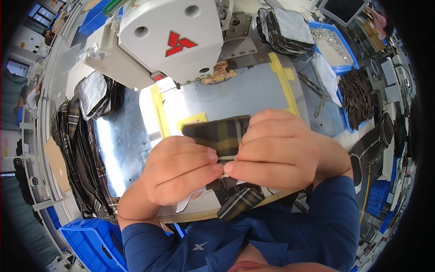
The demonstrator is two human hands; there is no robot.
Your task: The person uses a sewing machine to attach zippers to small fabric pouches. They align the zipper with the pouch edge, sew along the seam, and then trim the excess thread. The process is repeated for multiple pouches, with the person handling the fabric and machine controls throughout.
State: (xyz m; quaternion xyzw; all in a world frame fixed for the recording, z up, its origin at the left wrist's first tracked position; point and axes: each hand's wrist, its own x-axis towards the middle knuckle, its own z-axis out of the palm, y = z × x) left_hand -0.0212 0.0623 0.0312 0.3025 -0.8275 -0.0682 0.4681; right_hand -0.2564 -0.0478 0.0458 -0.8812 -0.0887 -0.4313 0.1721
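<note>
Left hand point(174, 170) and right hand point(281, 152) have fingers clamped on plaid cloth point(216, 136), thumbs basically meeting; I see a white sewing machine point(170, 34) far left.

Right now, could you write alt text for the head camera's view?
A person's left hand and right hand pinch dark plaid cloth near a white sewing machine. Plaid fabric lies piled on the left, with blue trays on the right.
</note>
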